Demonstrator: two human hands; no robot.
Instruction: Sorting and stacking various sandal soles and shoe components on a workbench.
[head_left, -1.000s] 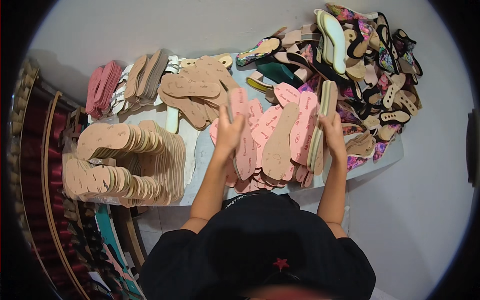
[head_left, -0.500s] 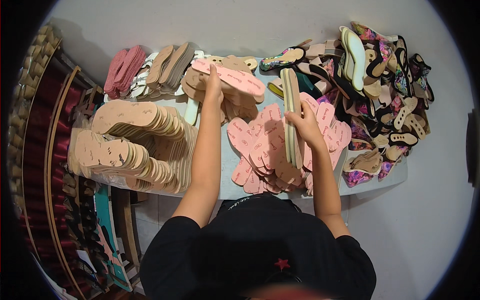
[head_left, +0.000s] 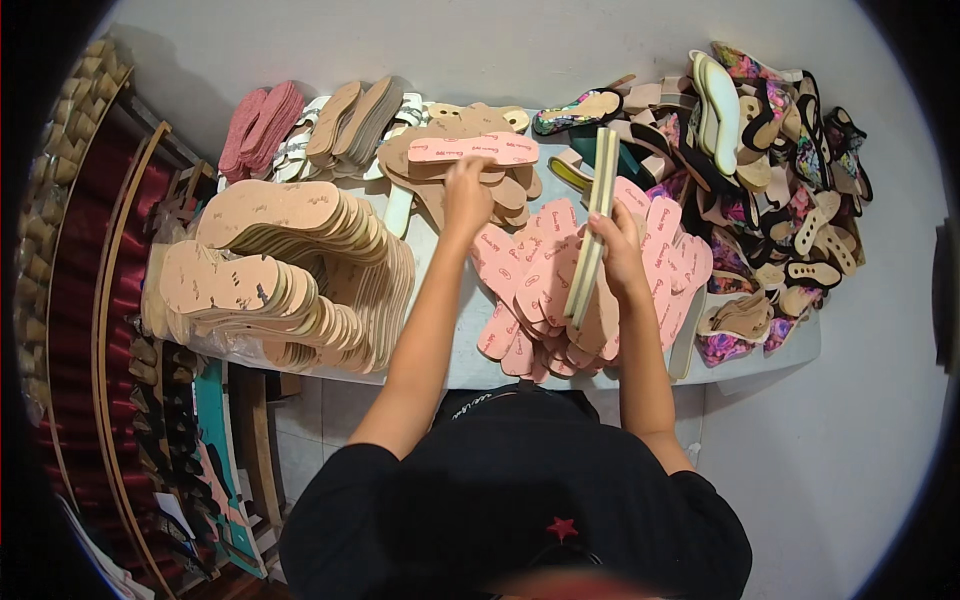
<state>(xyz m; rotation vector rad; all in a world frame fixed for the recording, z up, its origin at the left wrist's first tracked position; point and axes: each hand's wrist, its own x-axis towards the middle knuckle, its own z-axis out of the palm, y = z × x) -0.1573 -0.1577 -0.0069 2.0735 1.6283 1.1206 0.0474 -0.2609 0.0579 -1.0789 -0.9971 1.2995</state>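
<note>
My left hand (head_left: 468,198) is at the near edge of a pink printed insole (head_left: 472,150), which lies crosswise on a pile of tan insoles (head_left: 515,190). Its bent fingers overlap that edge; whether they grip it I cannot tell. In my right hand (head_left: 622,250) a small stack of insoles (head_left: 592,225) stands edge-on, showing cream and grey-green layers, with the thumb on its near face and the other fingers mostly hidden behind. Below it, pink printed insoles (head_left: 500,265) lie fanned out in an overlapping heap.
Long rows of tan insoles (head_left: 270,215) fill the table's left side. Behind them are pink-red insoles (head_left: 262,125) and brown ones (head_left: 360,115). A high heap of floral and black shoe parts (head_left: 770,200) covers the right end. A shelf (head_left: 105,270) stands at the far left.
The pink insole has turned level and lies flat on the tan pile; my left hand has shifted right and nearer. The stack in my right hand has tilted, its top leaning right.
</note>
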